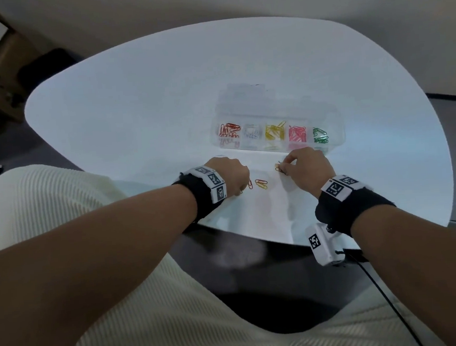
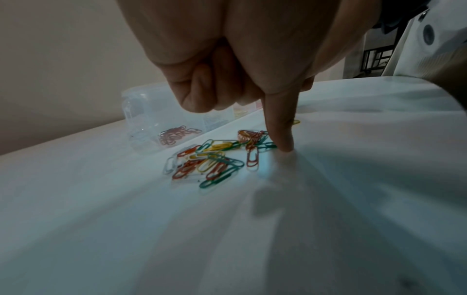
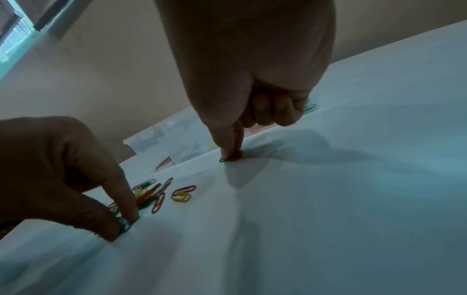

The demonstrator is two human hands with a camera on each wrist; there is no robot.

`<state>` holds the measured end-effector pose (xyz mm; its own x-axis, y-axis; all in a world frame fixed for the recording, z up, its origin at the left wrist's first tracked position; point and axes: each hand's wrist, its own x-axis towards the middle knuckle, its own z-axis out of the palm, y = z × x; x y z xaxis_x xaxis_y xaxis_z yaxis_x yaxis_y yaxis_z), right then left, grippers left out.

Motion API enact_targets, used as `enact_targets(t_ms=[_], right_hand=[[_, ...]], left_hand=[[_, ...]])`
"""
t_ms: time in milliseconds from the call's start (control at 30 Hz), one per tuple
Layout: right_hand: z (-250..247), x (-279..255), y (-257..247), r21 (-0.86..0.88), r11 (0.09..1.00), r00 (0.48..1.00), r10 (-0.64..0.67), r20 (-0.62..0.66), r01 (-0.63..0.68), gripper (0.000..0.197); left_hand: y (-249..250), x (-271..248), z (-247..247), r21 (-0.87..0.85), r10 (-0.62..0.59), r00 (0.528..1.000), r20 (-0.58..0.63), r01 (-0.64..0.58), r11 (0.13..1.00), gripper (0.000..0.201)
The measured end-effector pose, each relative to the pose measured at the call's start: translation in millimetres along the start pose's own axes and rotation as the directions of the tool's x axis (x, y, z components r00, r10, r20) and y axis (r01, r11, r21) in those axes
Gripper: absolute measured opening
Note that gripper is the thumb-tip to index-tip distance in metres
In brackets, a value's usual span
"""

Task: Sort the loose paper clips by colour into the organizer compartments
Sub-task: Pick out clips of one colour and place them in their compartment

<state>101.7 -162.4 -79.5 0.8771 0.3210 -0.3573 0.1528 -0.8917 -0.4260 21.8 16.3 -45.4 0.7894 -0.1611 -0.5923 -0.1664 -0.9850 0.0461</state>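
Note:
A clear organizer point(image 1: 335, 126) lies on the white table, its compartments holding red, white, yellow, pink and green clips. The loose mixed paper clips point(image 2: 215, 159) lie in front of it, mostly under my left hand point(image 1: 232, 176). In the right wrist view that hand's index finger point(image 3: 127, 207) and thumb pinch a green clip point(image 3: 125, 224) against the table, with the other fingers curled. My right hand point(image 3: 231, 156) stands to the right of the pile. Its thumb and index tips pinch another green clip point(image 3: 223, 160) on the tabletop.
Two yellow and red clips point(image 1: 261, 184) lie between the hands. The table's near edge point(image 1: 253, 232) runs just behind my wrists, with my lap in cream fabric below. A dark cable point(image 1: 386, 291) hangs from the right wrist camera.

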Motion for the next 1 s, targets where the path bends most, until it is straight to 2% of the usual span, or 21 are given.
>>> enact_targets(t_ms=[100,200,233,267,333,367,433,467,533,567,600,633,667,700,733,767,800,833,900,1000], right_hand=[[-1.1,-1.6,9.1,0.068,0.998,0.999,0.000,-0.039,0.003,0.015],[-5.3,-5.6,10.4,0.267,0.961,0.996,0.087,-0.032,-0.075,0.013],[-6.3,-8.2,9.8,0.405,0.905,0.990,0.140,0.013,-0.133,0.016],[-7.9,-12.2,8.7,0.558,0.804,0.978,0.192,0.083,-0.205,0.021],[-9.8,-18.9,9.0,0.773,0.537,0.940,0.226,0.254,-0.338,0.026],[-10.7,-21.5,9.6,0.810,0.442,0.923,0.205,0.326,-0.384,0.025],[-12.5,-25.6,10.0,0.829,0.342,0.895,0.113,0.430,-0.442,0.024],[-12.9,-26.1,9.6,0.835,0.307,0.886,0.067,0.459,-0.456,0.025],[-16.0,-26.8,5.4,0.847,0.267,0.880,0.006,0.475,-0.459,0.026],[-18.0,-26.3,2.0,0.854,0.258,0.883,-0.009,0.469,-0.451,0.026],[-19.2,-25.0,-1.6,0.858,0.254,0.885,-0.010,0.465,-0.447,0.027],[-20.2,-23.3,-5.7,0.856,0.267,0.889,0.004,0.459,-0.443,0.028],[-20.4,-21.5,-10.4,0.843,0.324,0.895,0.027,0.445,-0.429,0.030],[-20.0,-19.6,-14.6,0.801,0.462,0.913,0.053,0.404,-0.381,0.034],[-19.2,-18.2,-18.2,0.685,0.670,0.940,0.061,0.335,-0.287,0.037],[-17.9,-16.7,-20.9,0.492,0.854,0.964,0.039,0.262,-0.169,0.038],[-16.0,-15.9,-22.2,0.278,0.959,0.977,-0.010,0.213,-0.051,0.035],[-13.4,-13.7,-20.9,0.120,0.992,0.980,-0.064,0.190,0.041,0.027],[-11.2,-12.8,-19.1,-0.015,0.990,0.973,-0.138,0.182,0.143,0.010],[-8.3,-13.2,-17.6,-0.164,0.958,0.957,-0.201,0.210,0.237,0.016]], left_hand=[[1.3,-0.7,1.2,0.042,0.022,0.999,-0.033,-0.020,0.999,0.022],[4.5,-1.9,1.8,0.085,0.047,0.997,-0.054,-0.042,0.995,0.016],[6.0,-2.1,2.2,0.073,0.042,0.997,-0.066,-0.037,0.997,0.014],[7.6,-2.7,1.5,0.045,0.029,0.995,-0.094,-0.025,0.999,0.014],[7.9,-3.1,0.5,-0.125,-0.044,0.987,-0.156,0.025,0.992,0.018],[5.9,-3.4,-1.1,-0.207,-0.082,0.981,-0.178,0.044,0.977,0.019],[-1.0,-2.5,-5.5,-0.352,-0.157,0.968,-0.193,0.081,0.933,0.026],[-4.2,-1.9,-8.9,-0.439,-0.195,0.961,-0.195,0.093,0.894,0.030],[-12.1,-1.8,-14.7,-0.675,-0.312,0.938,-0.151,0.133,0.726,0.032],[-17.6,-1.6,-16.2,-0.777,-0.357,0.927,-0.117,0.138,0.614,0.032],[-22.7,-2.0,-15.5,-0.888,-0.389,0.919,-0.067,0.122,0.443,0.032],[-27.4,-2.8,-15.5,-0.955,-0.410,0.912,-0.028,0.097,0.282,0.034],[-31.9,-4.4,-15.7,-0.985,-0.434,0.901,0.008,0.083,0.155,0.036],[-35.9,-4.3,-14.2,-0.991,-0.445,0.895,0.027,0.081,0.103,0.038],[-39.5,-3.9,-13.1,-0.993,-0.446,0.894,0.036,0.084,0.089,0.039],[-42.7,-3.7,-12.1,-0.991,-0.448,0.894,0.027,0.083,0.107,0.039],[-44.0,-4.8,-13.4,-0.983,-0.449,0.893,0.015,0.095,0.156,0.035],[-45.2,-5.5,-13.9,-0.967,-0.440,0.898,-0.002,0.111,0.231,0.028],[-46.7,-5.6,-12.8,-0.913,-0.405,0.913,-0.045,0.127,0.388,0.027],[-44.5,-5.8,-12.0,-0.803,-0.395,0.918,-0.048,0.199,0.561,0.029]])
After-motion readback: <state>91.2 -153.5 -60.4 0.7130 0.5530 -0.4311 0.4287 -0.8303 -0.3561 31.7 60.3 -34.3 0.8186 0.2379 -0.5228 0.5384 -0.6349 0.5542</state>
